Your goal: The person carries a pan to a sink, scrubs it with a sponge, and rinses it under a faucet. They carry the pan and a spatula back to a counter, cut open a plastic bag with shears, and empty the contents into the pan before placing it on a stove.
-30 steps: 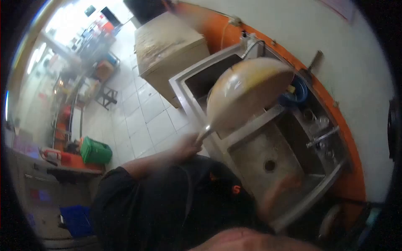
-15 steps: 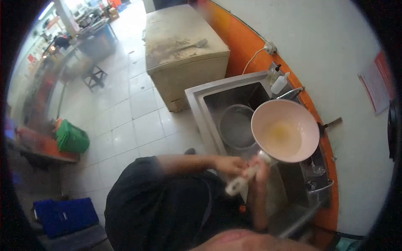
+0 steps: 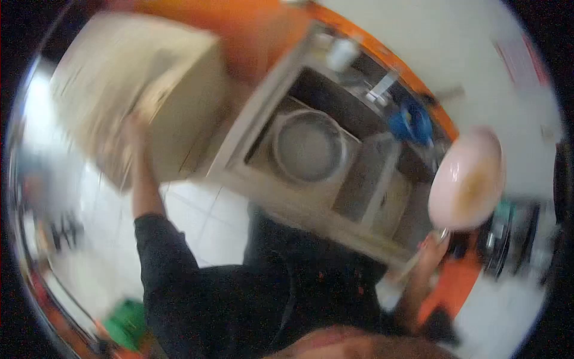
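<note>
My right hand is wrapped round the handle of a pink frying pan, raised to the right of the sink and tilted. A yellowish-brown patch shows on its inner surface. My left hand is stretched out to the left, over the near edge of a worn cream-coloured cabinet. Motion smears its fingers, and I cannot make out whether anything is in them. A long dark shape lies blurred on the cabinet top near that hand.
Between my arms is a steel sink, with a round basin of greyish water in it. A tap, a white bottle and a blue item line the wall side. A green bin stands low at left.
My left hand has left the pan handle and reached left to the cabinet. My right hand has carried the pan right, tilting it. The view has turned, uncovering the basin.
</note>
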`<state>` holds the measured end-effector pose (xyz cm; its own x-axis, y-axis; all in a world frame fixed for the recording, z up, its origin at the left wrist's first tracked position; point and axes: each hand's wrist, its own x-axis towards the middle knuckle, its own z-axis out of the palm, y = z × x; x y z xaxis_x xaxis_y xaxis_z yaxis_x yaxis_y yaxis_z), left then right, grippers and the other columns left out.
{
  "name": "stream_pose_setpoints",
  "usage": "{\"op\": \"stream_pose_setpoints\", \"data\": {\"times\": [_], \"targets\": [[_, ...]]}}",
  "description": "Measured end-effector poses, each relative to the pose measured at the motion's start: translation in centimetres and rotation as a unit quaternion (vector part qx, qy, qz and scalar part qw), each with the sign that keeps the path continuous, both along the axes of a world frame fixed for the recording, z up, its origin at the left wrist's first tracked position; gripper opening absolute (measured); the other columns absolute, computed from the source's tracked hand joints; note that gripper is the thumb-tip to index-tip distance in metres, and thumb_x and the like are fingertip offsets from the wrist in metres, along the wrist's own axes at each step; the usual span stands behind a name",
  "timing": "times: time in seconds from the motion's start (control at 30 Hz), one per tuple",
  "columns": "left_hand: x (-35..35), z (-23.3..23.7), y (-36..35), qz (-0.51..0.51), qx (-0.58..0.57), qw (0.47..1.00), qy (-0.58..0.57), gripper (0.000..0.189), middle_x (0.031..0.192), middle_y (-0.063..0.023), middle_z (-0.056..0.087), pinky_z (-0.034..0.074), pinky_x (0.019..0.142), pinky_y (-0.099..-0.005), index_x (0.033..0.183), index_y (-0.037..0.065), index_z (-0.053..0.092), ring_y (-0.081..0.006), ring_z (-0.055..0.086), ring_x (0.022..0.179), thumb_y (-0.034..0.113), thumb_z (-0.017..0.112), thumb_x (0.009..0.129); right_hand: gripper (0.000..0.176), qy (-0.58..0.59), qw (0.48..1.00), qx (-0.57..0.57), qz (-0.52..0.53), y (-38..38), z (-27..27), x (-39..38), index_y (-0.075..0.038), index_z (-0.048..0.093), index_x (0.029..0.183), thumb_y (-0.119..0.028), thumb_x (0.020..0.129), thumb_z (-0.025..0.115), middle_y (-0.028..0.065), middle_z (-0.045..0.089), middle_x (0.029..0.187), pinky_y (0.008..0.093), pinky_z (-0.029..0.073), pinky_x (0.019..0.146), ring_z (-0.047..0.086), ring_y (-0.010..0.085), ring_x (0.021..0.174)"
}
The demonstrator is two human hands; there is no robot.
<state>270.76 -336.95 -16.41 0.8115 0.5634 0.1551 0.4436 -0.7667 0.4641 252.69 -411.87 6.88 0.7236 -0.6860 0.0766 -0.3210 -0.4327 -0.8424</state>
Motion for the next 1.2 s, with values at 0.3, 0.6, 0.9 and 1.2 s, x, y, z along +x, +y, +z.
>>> {"op": "stream_pose_setpoints", "data": {"times": [0.3, 0.6, 0.9, 1.2], "targets": [[2.8, -2.5, 6.9, -0.014, 0.203, 0.977, 0.071, 0.027, 0.096, -0.0144, 0.059, 0.044, 0.076, -0.0363, 0.101, 0.003, 0.056, -0.0282, 0.056, 0.088, 0.021, 0.051, 0.081, 0.049, 0.095, 0.911, -0.315, -0.247, -0.2, -1.8, -7.9, 0.004, 0.052, 0.101, -0.028, 0.068, 0.070, 0.0237, 0.056, 0.098, 0.0420, 0.041, 0.082, 0.053, 0.0372, 0.093], [5.8, 0.7, -5.1, -0.053, 0.227, 0.971, -0.042, 0.026, 0.097, -0.0158, 0.057, 0.043, 0.076, -0.0376, 0.101, 0.001, 0.054, -0.0307, 0.055, 0.087, 0.019, 0.048, 0.083, 0.029, 0.011, 0.933, 0.125, -0.338, 2.0, -4.9, -19.0, 0.000, 0.053, 0.098, -0.009, 0.072, 0.063, 0.0130, 0.059, 0.081, 0.0353, 0.046, 0.069, 0.058, 0.0241, 0.073], [-4.2, 13.4, -40.4, -0.598, -0.035, 0.794, -0.103, 0.019, 0.089, -0.0170, 0.055, 0.043, 0.072, -0.0364, 0.095, -0.001, 0.052, -0.0338, 0.052, 0.080, 0.012, 0.050, 0.080, 0.009, 0.047, 0.846, 0.391, -0.359, 0.3, -6.0, -40.0, -0.006, 0.053, 0.082, -0.012, 0.078, 0.057, -0.0006, 0.046, 0.055, 0.0284, 0.038, 0.036, 0.044, 0.0125, 0.042], [-38.4, 14.5, -68.1, -0.914, 0.037, 0.404, 0.020, 0.015, 0.086, -0.0188, 0.054, 0.043, 0.068, -0.0464, 0.090, 0.002, 0.052, -0.0383, 0.054, 0.080, 0.008, 0.048, 0.077, 0.011, 0.054, 0.806, 0.478, -0.345, 9.3, -16.2, -62.3, -0.007, 0.054, 0.078, -0.017, 0.079, 0.058, 0.0000, 0.048, 0.054, 0.0286, 0.040, 0.038, 0.047, 0.0119, 0.042]]}}
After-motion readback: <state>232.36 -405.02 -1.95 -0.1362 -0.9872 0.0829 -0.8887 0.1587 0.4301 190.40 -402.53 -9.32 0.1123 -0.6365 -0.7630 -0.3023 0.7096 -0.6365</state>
